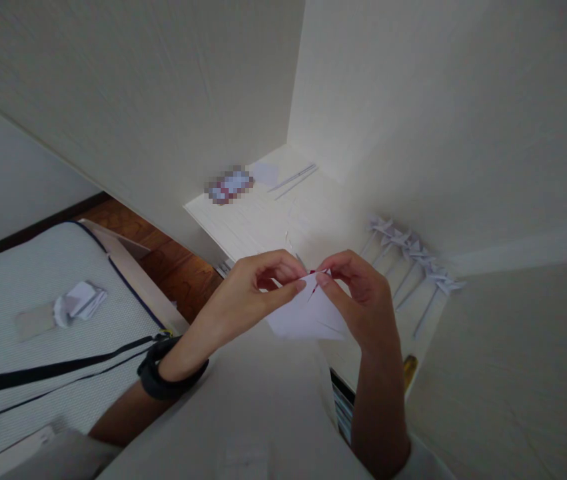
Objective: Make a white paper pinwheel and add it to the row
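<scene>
Both my hands hold a white sheet of paper [308, 317] in front of my chest, over the near edge of a white tabletop. My left hand [270, 280] pinches its upper left edge between thumb and fingers. At the upper right edge, my right hand [356, 287] pinches the paper the same way. Small dark red marks show on the paper between the two thumbs; whether they are print or a separate thing I cannot tell. The sheet's lower part hangs toward me. A thin pale item lies on the table just beyond my fingers.
Several white paper pinwheels on sticks [416, 257] lie in a row along the right wall. Two thin sticks [293, 180], a paper square [266, 175] and a blurred-out object [230, 185] lie at the back. Left stands a mattress [123, 293] with folded papers [83, 300] and a black strap.
</scene>
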The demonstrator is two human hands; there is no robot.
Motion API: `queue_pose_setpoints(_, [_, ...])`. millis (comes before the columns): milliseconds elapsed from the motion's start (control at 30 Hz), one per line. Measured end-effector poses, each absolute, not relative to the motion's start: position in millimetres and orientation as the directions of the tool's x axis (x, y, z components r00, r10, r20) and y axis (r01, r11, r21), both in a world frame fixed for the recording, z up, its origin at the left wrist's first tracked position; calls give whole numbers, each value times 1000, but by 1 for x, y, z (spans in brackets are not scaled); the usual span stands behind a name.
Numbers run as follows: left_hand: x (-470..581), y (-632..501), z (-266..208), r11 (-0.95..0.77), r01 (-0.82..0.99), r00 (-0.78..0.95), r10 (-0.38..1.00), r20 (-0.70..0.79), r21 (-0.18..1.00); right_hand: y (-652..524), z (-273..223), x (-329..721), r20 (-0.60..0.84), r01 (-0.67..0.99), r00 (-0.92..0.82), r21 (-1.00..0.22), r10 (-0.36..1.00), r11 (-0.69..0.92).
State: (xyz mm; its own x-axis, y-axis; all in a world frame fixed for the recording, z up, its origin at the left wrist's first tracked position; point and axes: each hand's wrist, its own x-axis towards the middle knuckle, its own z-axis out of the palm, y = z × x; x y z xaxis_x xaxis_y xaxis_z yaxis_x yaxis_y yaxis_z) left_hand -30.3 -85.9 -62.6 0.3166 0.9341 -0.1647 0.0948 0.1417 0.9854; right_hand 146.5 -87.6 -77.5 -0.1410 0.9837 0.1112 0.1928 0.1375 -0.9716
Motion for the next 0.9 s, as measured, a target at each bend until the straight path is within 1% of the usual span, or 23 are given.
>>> queue_pose_setpoints(167, [-28, -86, -61, 125, 69, 326, 935, -141, 990, -89, -76, 141, 149, 189, -130, -967, 980, 172])
queue_pose_setpoints(433, [-27, -85, -57, 147, 57, 291, 944, -158, 987, -93, -74, 140, 268, 193, -126, -938, 955, 289])
queue_pose_setpoints(533, [-25, -86, -56, 142, 44, 284, 947, -149, 989, -93, -70, 139, 336, 219, -135, -907, 932, 359])
queue_pose_setpoints(633, [-25, -88, -56, 134, 48, 267, 953, -142, 990, -93, -66, 137, 404, 293, -156, -852, 901, 433])
queue_pose_setpoints(733, [-24, -89, -56, 133, 52, 241, 960, -142, 990, -94, -65, 136, 434, 340, -179, -815, 883, 469])
queue_pose_setpoints(900, [-24, -90, -53, 156, 8, 206, 966, -154, 988, -94, -68, 141, 483, 354, -189, -778, 855, 518])
